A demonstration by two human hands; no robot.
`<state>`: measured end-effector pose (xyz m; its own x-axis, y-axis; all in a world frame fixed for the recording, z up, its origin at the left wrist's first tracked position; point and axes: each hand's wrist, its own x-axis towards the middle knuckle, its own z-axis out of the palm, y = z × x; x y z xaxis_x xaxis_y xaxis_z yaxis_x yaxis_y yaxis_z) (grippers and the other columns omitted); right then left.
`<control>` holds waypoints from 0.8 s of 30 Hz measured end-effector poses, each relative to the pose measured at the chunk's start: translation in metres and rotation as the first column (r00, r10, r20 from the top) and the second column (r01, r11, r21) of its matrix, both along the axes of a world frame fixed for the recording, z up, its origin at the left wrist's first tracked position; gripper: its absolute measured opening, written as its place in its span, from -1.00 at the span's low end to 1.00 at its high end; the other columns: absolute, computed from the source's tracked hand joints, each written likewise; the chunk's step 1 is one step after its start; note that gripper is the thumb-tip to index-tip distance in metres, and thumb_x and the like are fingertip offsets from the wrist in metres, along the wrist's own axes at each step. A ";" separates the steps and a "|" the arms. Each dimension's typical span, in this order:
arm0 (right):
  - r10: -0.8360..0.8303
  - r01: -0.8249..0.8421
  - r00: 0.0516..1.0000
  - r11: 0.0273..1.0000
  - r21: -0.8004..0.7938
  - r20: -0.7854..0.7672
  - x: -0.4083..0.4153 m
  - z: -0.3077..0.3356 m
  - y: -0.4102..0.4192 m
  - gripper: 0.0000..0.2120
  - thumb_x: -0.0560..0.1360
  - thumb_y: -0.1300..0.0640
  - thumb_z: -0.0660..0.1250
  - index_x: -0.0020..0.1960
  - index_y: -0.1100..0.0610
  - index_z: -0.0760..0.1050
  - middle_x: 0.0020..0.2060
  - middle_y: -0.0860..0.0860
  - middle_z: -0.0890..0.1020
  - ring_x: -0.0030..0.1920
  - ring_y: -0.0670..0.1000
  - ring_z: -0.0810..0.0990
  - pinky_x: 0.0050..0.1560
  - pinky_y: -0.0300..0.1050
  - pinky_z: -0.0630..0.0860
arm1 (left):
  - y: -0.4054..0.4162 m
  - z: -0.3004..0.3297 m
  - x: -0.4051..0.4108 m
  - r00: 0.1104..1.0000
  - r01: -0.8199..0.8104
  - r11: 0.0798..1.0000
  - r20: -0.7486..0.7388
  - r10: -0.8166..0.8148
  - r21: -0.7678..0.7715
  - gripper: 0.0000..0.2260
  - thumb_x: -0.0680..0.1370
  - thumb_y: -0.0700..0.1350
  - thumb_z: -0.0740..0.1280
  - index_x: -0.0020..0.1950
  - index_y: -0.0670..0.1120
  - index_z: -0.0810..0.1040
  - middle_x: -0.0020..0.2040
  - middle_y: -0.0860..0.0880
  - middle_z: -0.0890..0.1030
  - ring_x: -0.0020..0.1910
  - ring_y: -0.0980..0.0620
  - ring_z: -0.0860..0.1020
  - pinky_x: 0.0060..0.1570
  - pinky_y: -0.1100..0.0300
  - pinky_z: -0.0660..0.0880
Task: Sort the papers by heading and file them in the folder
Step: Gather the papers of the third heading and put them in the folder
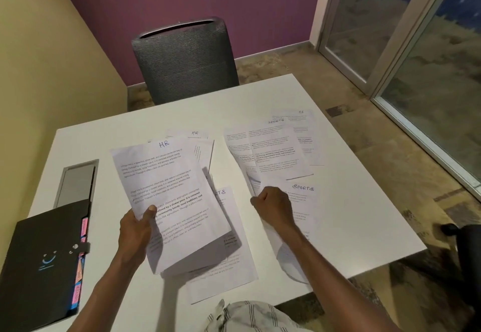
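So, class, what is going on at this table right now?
A person is sorting papers by heading. The left hand holds up a stack headed HR. The right hand pinches sheets from the spread on the right, where SPORTS sheets lie. The black folder lies closed at the table's left edge; nothing is filed yet.

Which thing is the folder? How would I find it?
Start at the white table and go to its near left corner, beside the left hand. The folder lies there closed. It is the only black thing, with pink tabs sticking out; the papers are white.
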<state>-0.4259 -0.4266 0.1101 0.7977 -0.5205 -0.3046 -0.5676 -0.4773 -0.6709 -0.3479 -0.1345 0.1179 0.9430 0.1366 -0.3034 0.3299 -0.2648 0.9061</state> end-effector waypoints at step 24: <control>0.430 -0.422 0.902 0.896 -0.140 0.032 0.041 0.011 0.061 -0.95 0.49 0.23 0.21 -0.16 0.17 0.37 -0.19 0.09 0.42 -0.17 0.03 0.41 -0.17 -0.20 0.31 | 0.040 0.004 -0.011 0.997 -0.049 0.999 -0.057 0.049 -0.008 -0.79 0.62 -0.12 0.31 0.22 -0.18 0.48 -0.01 -0.14 0.63 -0.07 -0.18 0.61 -0.18 0.04 0.56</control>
